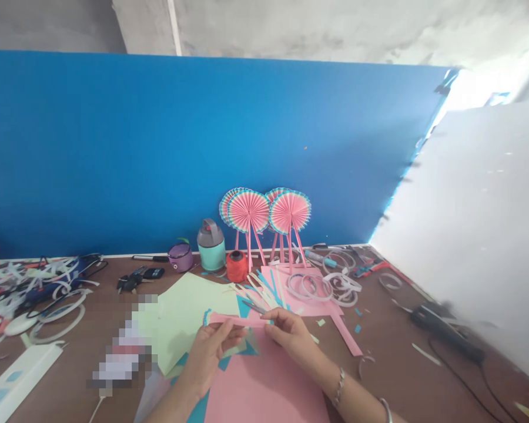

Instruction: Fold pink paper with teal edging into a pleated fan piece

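Observation:
Between my two hands stretches a folded pink paper strip (242, 319) with blue-edged ends. My left hand (214, 346) pinches it near its left end, thumb on top. At the right end the fingers of my right hand (286, 332) are closed on it. Beneath the hands lie a pink paper sheet (264, 388) and a pale green sheet (189, 299), with blue paper partly showing under them. Scissors (253, 306) lie just behind the strip, partly hidden by my right hand. Thin cut paper strips (264, 288) are scattered behind them.
Round pink pleated paper fans (249, 211) lean against the blue partition (158, 153). Beside them stand a red spool (237, 267), a teal container (211, 249) and a purple pot (180, 257). Tape rings (311, 286) lie right, a glue gun (447, 332) farther right, a power strip (20, 382) left.

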Demonstrator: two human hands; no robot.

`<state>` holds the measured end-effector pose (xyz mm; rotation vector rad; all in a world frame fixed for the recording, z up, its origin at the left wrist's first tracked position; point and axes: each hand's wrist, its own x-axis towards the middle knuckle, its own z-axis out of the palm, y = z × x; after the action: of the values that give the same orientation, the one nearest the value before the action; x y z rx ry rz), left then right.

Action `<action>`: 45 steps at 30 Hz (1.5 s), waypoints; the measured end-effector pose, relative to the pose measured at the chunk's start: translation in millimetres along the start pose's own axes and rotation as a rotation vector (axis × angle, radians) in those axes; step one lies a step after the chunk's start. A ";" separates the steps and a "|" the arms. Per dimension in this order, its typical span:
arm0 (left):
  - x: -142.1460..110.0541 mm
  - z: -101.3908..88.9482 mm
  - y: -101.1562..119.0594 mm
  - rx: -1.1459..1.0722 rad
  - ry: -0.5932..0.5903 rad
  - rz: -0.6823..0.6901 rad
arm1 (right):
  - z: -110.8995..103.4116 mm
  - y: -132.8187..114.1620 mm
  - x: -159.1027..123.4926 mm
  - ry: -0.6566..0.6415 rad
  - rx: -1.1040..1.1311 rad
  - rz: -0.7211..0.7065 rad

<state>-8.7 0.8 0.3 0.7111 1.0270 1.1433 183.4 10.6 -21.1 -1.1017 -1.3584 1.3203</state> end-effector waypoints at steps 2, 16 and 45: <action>0.4 -0.3 0.0 0.002 0.006 0.004 | -0.3 2.2 1.5 0.003 0.030 0.018; -0.9 -1.5 0.3 -0.005 -0.008 -0.006 | -1.7 2.5 4.3 -0.032 0.111 0.066; 7.5 -9.3 -1.7 -0.173 0.111 0.078 | -9.1 6.1 7.7 -0.013 0.224 0.045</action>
<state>-16.0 7.1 -6.9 0.5594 0.9863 1.3345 190.9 20.0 -26.9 -0.9769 -1.1677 1.4754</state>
